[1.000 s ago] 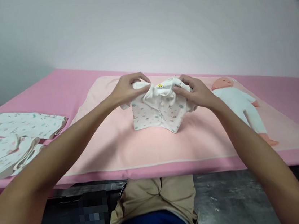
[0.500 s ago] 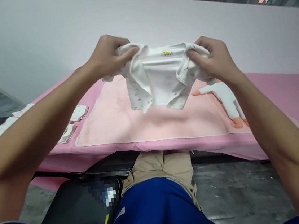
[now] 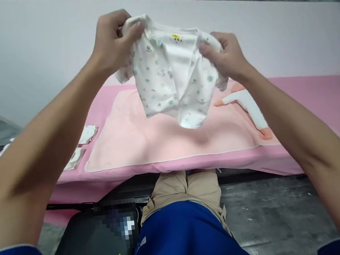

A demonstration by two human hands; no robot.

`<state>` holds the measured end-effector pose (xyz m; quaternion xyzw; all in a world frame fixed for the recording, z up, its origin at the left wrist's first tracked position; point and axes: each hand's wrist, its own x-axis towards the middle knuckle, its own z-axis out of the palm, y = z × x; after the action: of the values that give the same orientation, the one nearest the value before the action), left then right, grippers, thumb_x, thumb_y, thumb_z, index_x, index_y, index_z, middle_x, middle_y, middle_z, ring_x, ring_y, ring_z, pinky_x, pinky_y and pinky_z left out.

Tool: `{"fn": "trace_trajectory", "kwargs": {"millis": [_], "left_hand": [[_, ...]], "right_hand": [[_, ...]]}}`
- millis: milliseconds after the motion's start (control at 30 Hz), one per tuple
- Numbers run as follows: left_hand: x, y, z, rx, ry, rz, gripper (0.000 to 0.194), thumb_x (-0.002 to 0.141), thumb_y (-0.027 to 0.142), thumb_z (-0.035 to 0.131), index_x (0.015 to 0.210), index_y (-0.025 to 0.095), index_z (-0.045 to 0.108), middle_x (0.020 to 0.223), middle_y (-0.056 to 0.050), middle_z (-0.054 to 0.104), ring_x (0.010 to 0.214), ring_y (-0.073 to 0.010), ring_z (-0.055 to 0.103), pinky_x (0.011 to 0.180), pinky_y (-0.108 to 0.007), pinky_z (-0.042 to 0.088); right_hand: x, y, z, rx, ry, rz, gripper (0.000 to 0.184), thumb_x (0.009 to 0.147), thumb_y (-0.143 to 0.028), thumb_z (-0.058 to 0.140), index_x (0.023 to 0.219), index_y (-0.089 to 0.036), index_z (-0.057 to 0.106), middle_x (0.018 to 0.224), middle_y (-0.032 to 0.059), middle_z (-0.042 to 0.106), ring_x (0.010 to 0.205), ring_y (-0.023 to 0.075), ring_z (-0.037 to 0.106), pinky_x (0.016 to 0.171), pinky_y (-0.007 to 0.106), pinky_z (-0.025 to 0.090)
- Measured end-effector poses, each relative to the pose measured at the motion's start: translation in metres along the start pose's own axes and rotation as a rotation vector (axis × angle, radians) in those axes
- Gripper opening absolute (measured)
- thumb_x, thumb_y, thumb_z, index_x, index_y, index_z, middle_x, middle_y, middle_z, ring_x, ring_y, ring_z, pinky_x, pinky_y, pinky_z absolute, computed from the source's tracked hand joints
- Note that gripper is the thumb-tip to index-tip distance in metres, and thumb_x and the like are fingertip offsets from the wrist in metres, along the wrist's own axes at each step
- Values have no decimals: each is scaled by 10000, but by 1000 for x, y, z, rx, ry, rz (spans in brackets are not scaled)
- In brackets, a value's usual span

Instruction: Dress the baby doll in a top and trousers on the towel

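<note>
A small white baby shirt point(image 3: 157, 75) with a faint print of green and grey figures hangs in the air before me, its front open in the middle. My left hand point(image 3: 115, 39) pinches one shoulder, thumb on top of the cloth. The other shoulder is gripped by my right hand point(image 3: 223, 54), a little lower than the left. A yellow mark shows inside the back of the neck. Below the shirt, apart from it, lies a pale pink mat point(image 3: 122, 141) on a pink-covered table point(image 3: 311, 114).
A white soft toy with orange feet point(image 3: 251, 109) lies at the mat's right, partly behind my right arm. Folded cloths point(image 3: 88, 134) sit at the left. A white wall point(image 3: 54, 42) stands behind the table. Close to my left is a black seat point(image 3: 75, 242) with a device on it.
Both hands have risen, the left more than the right, lifting the shirt. Its front panels have swung inward and now hang flatter, showing more of the print.
</note>
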<state>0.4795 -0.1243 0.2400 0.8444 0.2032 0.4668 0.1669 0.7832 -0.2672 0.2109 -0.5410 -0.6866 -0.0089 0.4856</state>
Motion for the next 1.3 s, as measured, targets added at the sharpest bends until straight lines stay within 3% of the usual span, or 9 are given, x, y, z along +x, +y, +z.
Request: {"fn": "trace_trajectory", "kwargs": {"millis": [200,367,467,600,733,900,1067,1167,1300], "left_hand": [[-1,-2,0,80,-27,52,439,995,644,689,862,229,644,838,1,611,815,-140,446,831,-335,497],[-7,11,-3,84,-89,117,304,952,491,775,939,191,724,874,12,664,803,-109,544,708,-274,395],[-2,13,-3,122,-73,157,252,975,471,745,962,222,710,956,5,703,860,-128,558,760,-286,424],[13,11,4,162,-113,-20,254,1022,495,644,1059,249,693,976,-8,715,797,-141,517,747,-295,436],[16,18,9,194,-205,-169,351,987,540,679,1123,219,720,994,-36,733,795,-147,581,718,-290,435],[1,17,14,285,-273,-24,323,987,501,671,1093,201,727,1121,-58,758,945,-180,604,823,-314,452],[-13,11,24,206,-288,-74,240,1007,434,616,1058,213,696,1017,-63,736,996,-227,613,918,-360,482],[-27,24,18,211,-252,-37,247,989,445,641,1071,216,682,941,-58,713,1018,-253,646,956,-373,492],[-55,60,-7,327,-180,108,318,1028,469,542,1110,185,657,871,-6,631,946,-225,711,942,-381,493]], "right_hand": [[-2,6,9,5,-37,44,539,965,-774,684,897,-244,615,846,19,642,970,206,574,848,349,483],[-10,-14,2,56,-55,33,474,990,-694,720,870,-250,605,832,21,629,894,196,545,827,352,474],[-10,-28,-2,109,-59,-28,439,985,-636,769,888,-237,613,860,15,620,848,164,521,828,334,473],[7,-31,2,177,-154,120,360,1027,-577,727,1039,-243,592,885,5,621,824,168,577,783,319,511],[17,-22,5,132,-237,238,410,1015,-632,696,1113,-244,609,940,31,649,862,215,640,762,349,552],[2,-8,3,25,-224,237,514,924,-727,770,1043,-244,645,998,64,677,922,246,644,783,371,568],[-16,0,11,74,-221,325,576,941,-838,665,1026,-273,596,946,57,659,917,246,642,775,357,565],[-35,-18,8,25,-150,279,581,969,-852,603,1024,-274,583,946,53,646,920,248,641,774,355,555],[-66,-65,-15,-174,-23,73,532,1021,-775,603,946,-249,582,892,29,596,922,221,610,810,330,509]]}}
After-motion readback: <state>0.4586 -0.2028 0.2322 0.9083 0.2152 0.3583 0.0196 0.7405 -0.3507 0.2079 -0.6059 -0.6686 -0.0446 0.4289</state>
